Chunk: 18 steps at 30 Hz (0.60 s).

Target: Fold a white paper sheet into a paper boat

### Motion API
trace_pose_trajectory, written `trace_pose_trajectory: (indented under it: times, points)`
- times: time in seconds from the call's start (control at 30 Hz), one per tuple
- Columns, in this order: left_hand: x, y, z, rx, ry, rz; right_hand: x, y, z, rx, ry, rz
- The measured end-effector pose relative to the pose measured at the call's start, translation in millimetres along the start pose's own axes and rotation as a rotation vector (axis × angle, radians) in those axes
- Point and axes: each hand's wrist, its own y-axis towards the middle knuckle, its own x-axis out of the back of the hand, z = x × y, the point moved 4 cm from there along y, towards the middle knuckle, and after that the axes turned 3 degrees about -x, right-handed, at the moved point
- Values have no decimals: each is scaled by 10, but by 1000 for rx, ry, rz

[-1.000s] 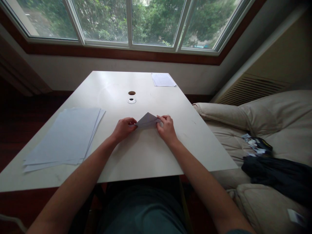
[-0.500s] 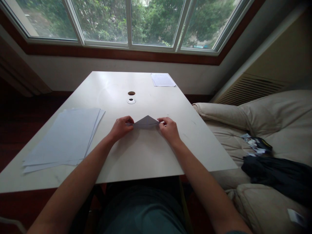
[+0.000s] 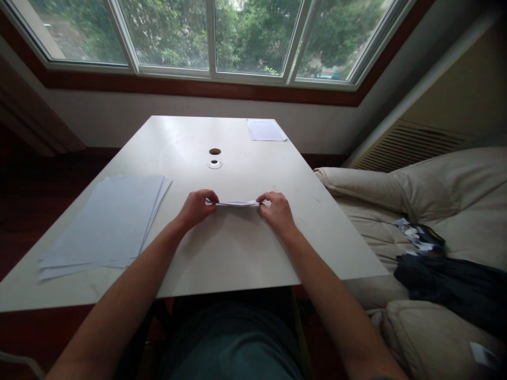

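Note:
A small folded piece of white paper (image 3: pixel 236 203) lies nearly flat on the white table (image 3: pixel 237 253), seen almost edge-on. My left hand (image 3: pixel 196 207) pinches its left end with curled fingers. My right hand (image 3: pixel 277 211) pinches its right end the same way. Both hands rest on the table top near its middle, a short way apart, with the paper stretched between them.
A stack of white sheets (image 3: pixel 106 221) lies at the left of the table. A single sheet (image 3: pixel 266 130) sits at the far right corner. A cable hole (image 3: pixel 214 151) and its cap (image 3: pixel 214 164) lie beyond my hands. A cream sofa (image 3: pixel 435 200) with dark clothing (image 3: pixel 455 285) stands at the right.
The folded paper stood up as a triangle between my hands; it has been pressed down and now lies nearly flat. My hands have shifted slightly apart.

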Motion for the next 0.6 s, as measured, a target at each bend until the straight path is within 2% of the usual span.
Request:
trace_pose_trajectory:
  times: [0.23, 0.47, 0.6]
  points:
    - [-9, -7, 4, 9, 7, 20, 19, 5, 11, 11, 0, -38]
    - [-5, -9, 9, 38, -35, -10, 16, 7, 23, -69, 108, -12]
    - [-30, -5, 39, 55, -77, 34, 31, 3, 18, -142, 154, -25]
